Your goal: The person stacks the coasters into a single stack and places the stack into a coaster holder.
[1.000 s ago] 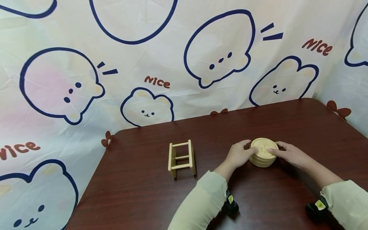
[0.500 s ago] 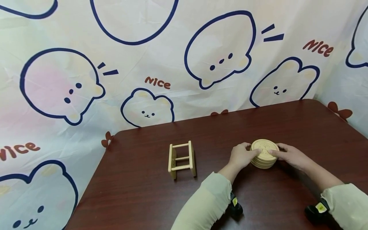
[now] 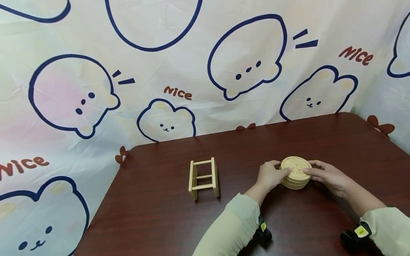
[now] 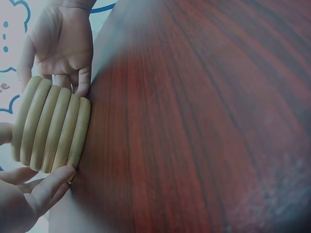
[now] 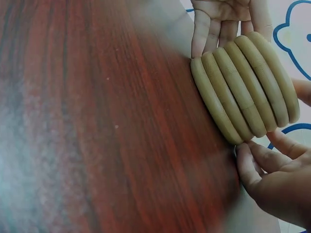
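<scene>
A stack of several round, pale wooden coasters stands on the right part of the table, its top one carved with a paw-like pattern. My left hand holds the stack's left side, thumb over the top face. On the opposite side, my right hand grips it in the same way. Seen edge-on in the left wrist view, the coasters lie flat against each other, with fingertips low by the table. Between both hands, the right wrist view shows the same coasters from the other side.
A small wooden rack with two side panels joined by rods stands left of the hands. The dark brown table ends at a back edge against a cloth backdrop printed with bear outlines.
My left hand has shifted slightly right, and its thumb reaches further over the top coaster. The right hand stays at its side of the stack. The rack has not moved.
</scene>
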`<state>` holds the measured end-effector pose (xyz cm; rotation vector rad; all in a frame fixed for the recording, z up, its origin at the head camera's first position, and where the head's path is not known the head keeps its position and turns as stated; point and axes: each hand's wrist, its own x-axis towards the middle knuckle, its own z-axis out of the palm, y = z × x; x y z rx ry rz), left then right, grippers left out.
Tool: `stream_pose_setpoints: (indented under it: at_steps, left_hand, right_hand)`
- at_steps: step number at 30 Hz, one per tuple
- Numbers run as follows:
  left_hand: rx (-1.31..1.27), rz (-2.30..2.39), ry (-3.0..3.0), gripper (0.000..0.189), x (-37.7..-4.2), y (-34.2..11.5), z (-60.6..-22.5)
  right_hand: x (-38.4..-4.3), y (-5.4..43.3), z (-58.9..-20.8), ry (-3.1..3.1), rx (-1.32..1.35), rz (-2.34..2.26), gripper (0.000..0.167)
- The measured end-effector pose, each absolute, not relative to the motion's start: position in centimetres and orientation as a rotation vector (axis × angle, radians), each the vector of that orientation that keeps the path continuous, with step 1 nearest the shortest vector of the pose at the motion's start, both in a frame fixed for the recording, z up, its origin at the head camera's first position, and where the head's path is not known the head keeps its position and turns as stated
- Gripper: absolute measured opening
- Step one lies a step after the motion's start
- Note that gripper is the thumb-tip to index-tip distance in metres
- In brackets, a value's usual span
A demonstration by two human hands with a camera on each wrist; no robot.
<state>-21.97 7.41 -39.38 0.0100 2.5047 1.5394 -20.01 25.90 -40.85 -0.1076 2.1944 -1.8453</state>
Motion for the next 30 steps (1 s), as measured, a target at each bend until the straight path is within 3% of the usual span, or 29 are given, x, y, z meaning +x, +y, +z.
stream_pose_setpoints:
  at_steps: [18, 30]
  left_hand:
    - [0.079, 1.667, 2.415, 0.036, -21.9, 7.1, -39.7]
    - [0.658, 1.198, 2.720, 0.046, -22.5, 6.2, -39.2]
  right_hand:
    - [-19.7, 25.1, -40.4, 2.071, -0.046, -1.985, 0.064]
    - [-19.5, 24.4, -40.2, 2.088, -0.020, -2.008, 0.057]
